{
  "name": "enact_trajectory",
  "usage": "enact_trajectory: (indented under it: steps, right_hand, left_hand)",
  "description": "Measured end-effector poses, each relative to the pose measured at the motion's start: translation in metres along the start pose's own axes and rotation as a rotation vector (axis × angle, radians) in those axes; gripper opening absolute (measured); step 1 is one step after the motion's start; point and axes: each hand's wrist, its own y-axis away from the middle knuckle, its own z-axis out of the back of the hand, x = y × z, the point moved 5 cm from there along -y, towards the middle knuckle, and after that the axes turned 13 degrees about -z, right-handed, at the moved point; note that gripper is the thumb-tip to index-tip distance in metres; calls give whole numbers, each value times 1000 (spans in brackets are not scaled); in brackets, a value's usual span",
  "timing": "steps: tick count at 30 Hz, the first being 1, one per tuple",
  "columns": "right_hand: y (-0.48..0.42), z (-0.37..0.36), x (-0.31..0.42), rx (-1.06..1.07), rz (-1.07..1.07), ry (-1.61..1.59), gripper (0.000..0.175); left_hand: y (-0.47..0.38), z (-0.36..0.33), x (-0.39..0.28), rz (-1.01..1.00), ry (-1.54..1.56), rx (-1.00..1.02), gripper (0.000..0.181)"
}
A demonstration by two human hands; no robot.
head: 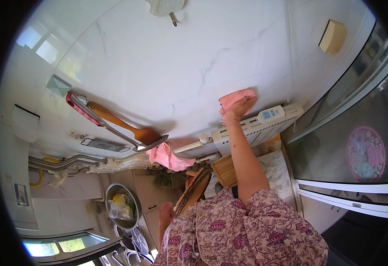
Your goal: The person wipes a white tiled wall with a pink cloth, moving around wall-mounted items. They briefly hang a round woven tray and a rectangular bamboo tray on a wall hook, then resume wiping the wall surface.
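Observation:
My right hand (240,109) presses a folded pink cloth (236,99) flat on the white marble-patterned wall (180,63), just above a white radiator (264,124). Low at my side, beside a woven basket-like item, is my left hand (166,211); its fingers look curled, but whether it holds anything is hidden. A second pink cloth (169,158) hangs over the pipe to the left of the radiator. A wooden spatula (124,123) and a metal turner with a red handle (84,111) hang on the wall further left.
A power strip (270,114) rests on the radiator's top. A metal grater (105,145) hangs above grey hoses (67,160). At lower left stands a metal bowl (136,217) with bagged yellow fruit. A glass sliding door (323,159) is at the right.

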Motion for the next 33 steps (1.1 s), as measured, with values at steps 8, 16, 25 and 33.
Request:
enact_trajectory:
  steps: [8, 16, 25, 33]
  right_hand:
    - [67, -44, 21, 899, -694, -657, 29]
    - [40, -7, 139, 164, 426, 267, 17]
    - [-69, 4, -2, 382, -615, -473, 33]
    - [100, -29, 27, 585, 22, 306, 14]
  left_hand:
    - [-17, -23, -11, 65, 43, -8, 5]
    - [-11, -14, 7, 72, 145, -14, 6]
    - [6, 5, 23, 42, 212, -75, 5]
    - [-4, -5, 14, 71, 126, -75, 4]
